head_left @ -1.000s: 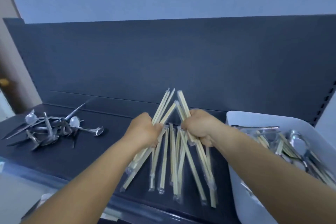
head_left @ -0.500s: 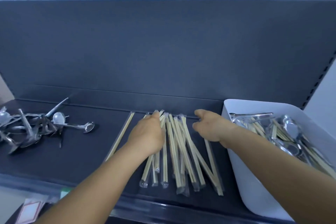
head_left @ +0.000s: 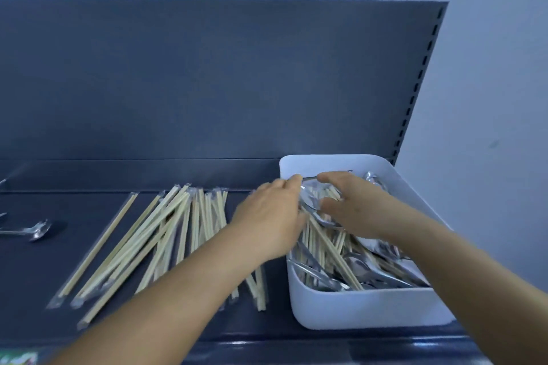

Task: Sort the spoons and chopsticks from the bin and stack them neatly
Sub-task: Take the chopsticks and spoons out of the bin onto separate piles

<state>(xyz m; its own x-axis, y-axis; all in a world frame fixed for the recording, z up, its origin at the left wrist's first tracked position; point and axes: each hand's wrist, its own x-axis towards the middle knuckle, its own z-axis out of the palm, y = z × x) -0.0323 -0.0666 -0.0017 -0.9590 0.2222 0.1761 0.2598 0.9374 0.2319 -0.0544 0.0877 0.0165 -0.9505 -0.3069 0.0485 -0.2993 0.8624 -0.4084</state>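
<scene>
Both hands are at the white plastic bin (head_left: 364,310), which sits at the right end of the dark shelf (head_left: 35,270). The left hand (head_left: 268,222) is over the bin's left wall, back of the hand up, fingers reaching in toward the far left corner; the fingertips look bent near a spoon handle, but motion blur means I cannot tell whether it holds anything. The right hand (head_left: 353,204) is inside the bin over the far half, fingers spread and arched down onto the mixed pile, thumb apart from the fingers; its grip is also unclear, nothing plainly pinched.

In the bin: wrapped chopsticks (head_left: 329,249) and metal spoons (head_left: 360,271) are tangled together, lying at mixed angles.

Left of the bin on the shelf: sorted chopsticks (head_left: 166,234) in clear sleeves, fanned out roughly parallel, with far ends close together and near ends spread; the left forearm crosses over the right part of the fan. One single pair (head_left: 100,243) lies apart at the left side of the fan. Farther left, a loose spoon (head_left: 37,230) lies at the frame edge.
</scene>
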